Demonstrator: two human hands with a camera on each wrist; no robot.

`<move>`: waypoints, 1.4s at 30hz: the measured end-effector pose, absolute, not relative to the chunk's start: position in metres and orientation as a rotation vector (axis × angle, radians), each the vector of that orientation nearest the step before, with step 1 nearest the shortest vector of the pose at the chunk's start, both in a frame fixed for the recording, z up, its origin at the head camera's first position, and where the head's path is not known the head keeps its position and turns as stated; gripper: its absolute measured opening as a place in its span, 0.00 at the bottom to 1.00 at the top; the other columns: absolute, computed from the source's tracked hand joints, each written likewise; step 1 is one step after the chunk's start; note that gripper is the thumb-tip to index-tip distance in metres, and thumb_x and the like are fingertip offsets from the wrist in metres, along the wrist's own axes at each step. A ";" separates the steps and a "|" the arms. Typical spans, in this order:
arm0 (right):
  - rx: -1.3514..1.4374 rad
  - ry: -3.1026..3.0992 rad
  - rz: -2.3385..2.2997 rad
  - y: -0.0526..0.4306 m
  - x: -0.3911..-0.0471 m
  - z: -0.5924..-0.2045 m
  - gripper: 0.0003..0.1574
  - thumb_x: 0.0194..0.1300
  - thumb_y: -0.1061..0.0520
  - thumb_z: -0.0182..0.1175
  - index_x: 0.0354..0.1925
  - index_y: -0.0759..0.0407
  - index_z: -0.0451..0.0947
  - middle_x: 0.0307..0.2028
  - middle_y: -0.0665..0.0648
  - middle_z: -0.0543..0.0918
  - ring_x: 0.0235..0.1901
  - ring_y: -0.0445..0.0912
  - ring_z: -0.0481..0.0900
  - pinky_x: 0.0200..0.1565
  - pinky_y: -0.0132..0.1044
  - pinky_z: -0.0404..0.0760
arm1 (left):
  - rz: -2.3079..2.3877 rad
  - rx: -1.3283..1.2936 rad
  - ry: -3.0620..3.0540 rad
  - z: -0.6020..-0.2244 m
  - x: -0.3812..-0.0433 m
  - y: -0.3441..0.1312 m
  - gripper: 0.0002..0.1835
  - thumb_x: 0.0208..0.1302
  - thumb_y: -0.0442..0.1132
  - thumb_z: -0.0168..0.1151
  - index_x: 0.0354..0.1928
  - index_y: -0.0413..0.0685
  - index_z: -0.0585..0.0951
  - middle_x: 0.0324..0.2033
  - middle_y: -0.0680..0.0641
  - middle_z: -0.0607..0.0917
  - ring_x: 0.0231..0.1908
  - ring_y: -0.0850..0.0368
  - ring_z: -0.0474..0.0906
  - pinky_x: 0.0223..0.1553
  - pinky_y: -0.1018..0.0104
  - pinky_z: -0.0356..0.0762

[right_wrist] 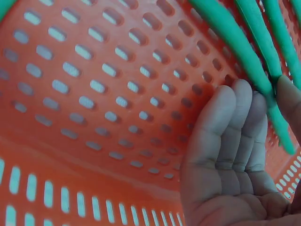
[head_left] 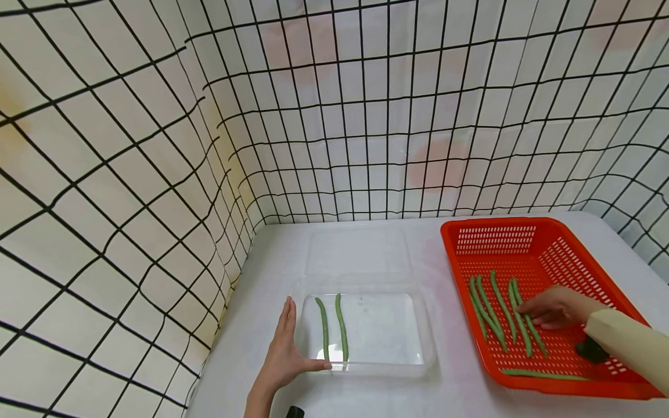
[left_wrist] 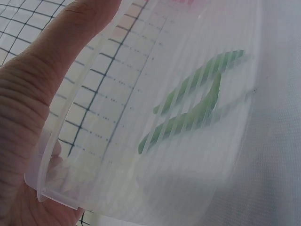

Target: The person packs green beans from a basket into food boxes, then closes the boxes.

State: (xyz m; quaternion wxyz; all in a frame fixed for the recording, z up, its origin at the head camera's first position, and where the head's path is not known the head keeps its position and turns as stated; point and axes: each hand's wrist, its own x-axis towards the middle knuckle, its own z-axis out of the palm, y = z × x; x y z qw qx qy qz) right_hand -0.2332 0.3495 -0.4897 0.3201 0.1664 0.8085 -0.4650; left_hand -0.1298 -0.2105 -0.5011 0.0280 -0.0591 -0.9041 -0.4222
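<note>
My left hand (head_left: 286,354) rests at the near left corner of a clear plastic container (head_left: 428,334). Its fingers lie straight along the left wall, and the thumb stretches along the front rim. Two green beans (head_left: 342,328) lie side by side in the container's left half; the left wrist view shows them blurred through the ribbed wall. Over in the red basket, my right hand (head_left: 559,307) pinches a green bean (right_wrist: 235,42) between thumb and fingertips. Several other green beans (head_left: 503,305) lie roughly parallel to its left.
The red perforated basket (head_left: 522,221) stands on the right of the white-covered table (head_left: 261,273). One bean (head_left: 543,374) lies along its front wall. A faint clear flat sheet or lid (head_left: 360,249) is behind the container. Black-gridded white cloth (head_left: 355,145) encloses the back and sides.
</note>
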 end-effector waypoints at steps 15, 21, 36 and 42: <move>0.461 2.062 -1.297 0.349 -0.233 -0.488 0.15 0.66 0.58 0.59 0.33 0.72 0.78 0.26 0.57 0.83 0.25 0.45 0.83 0.35 0.35 0.82 | -1.291 -0.187 -2.793 -0.503 -0.130 -0.210 0.80 0.20 0.59 0.83 0.75 0.49 0.41 0.74 0.51 0.39 0.71 0.48 0.40 0.62 0.42 0.55; 0.458 2.035 -1.324 0.353 -0.232 -0.482 0.15 0.67 0.58 0.57 0.34 0.72 0.79 0.27 0.58 0.83 0.26 0.45 0.83 0.36 0.36 0.82 | -1.275 -0.187 -2.793 -0.503 -0.131 -0.210 0.80 0.20 0.59 0.83 0.75 0.53 0.40 0.74 0.49 0.40 0.71 0.48 0.41 0.62 0.42 0.55; 0.383 1.927 -1.524 0.341 -0.243 -0.457 0.13 0.70 0.58 0.54 0.36 0.64 0.83 0.31 0.57 0.84 0.29 0.45 0.83 0.38 0.37 0.82 | -1.259 -0.197 -2.781 -0.501 -0.129 -0.209 0.79 0.20 0.60 0.83 0.75 0.47 0.42 0.74 0.51 0.40 0.70 0.45 0.43 0.61 0.40 0.57; 0.284 1.950 -1.577 0.325 -0.252 -0.438 0.15 0.71 0.57 0.52 0.36 0.58 0.86 0.33 0.54 0.84 0.32 0.45 0.82 0.40 0.38 0.81 | -1.261 -0.189 -2.796 -0.500 -0.129 -0.209 0.79 0.21 0.60 0.82 0.75 0.51 0.40 0.74 0.50 0.40 0.70 0.44 0.43 0.60 0.40 0.57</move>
